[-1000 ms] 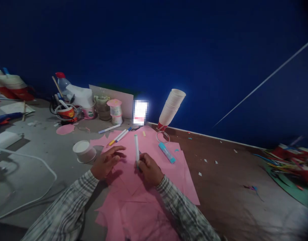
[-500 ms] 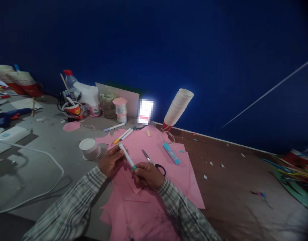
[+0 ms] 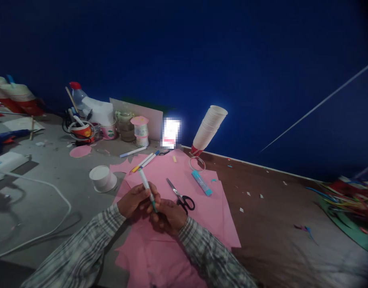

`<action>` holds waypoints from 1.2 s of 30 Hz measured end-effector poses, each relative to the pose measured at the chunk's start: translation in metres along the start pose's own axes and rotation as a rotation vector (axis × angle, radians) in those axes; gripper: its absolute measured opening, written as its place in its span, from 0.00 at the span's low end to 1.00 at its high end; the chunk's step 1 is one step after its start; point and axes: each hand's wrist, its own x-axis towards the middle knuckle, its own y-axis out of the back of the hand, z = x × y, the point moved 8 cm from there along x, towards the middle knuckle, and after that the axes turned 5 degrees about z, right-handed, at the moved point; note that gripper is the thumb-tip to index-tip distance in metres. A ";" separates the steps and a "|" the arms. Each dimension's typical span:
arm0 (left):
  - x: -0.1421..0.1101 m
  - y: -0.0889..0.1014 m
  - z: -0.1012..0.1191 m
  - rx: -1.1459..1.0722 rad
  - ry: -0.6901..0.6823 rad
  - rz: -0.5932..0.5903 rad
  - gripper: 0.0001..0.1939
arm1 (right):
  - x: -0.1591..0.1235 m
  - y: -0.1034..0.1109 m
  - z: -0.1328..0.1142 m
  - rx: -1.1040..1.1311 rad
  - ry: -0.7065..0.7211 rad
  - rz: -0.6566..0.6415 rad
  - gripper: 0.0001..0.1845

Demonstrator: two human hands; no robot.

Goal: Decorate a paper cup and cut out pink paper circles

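Note:
A white marker (image 3: 145,181) with green ends is held between my two hands above the pink paper (image 3: 208,216). My left hand (image 3: 137,200) is closed round the marker's middle. My right hand (image 3: 171,215) pinches its lower green end; some of those fingers are hidden under the hand. Just right of my right hand lie black-handled scissors (image 3: 179,195), blades spread slightly. Farther right is a light-blue tube-shaped item (image 3: 202,183). Behind my left hand, more markers (image 3: 144,160) lie at the paper's far edge.
A white paper cup piece (image 3: 102,178) stands left of the paper. A tall stack of paper cups (image 3: 208,129) leans near the blue wall. Decorated cups (image 3: 141,132), a glass jar (image 3: 125,126) and a tool-filled cup (image 3: 81,131) line the back. A white cable (image 3: 59,192) curves at left.
My hands have come closer together on the marker, which now stands more steeply. My right hand has shifted left, leaving more of the scissors' handles in sight. The view has shifted slightly.

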 end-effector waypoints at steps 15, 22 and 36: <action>-0.004 -0.015 -0.006 -0.232 0.028 -0.044 0.07 | -0.001 -0.012 -0.002 0.041 0.183 0.074 0.24; -0.004 -0.010 -0.006 -0.212 0.024 0.045 0.07 | 0.000 -0.012 0.001 0.061 0.149 0.054 0.24; -0.002 0.025 0.041 -0.355 -0.207 0.204 0.13 | -0.026 -0.031 0.014 -0.165 0.202 -0.082 0.16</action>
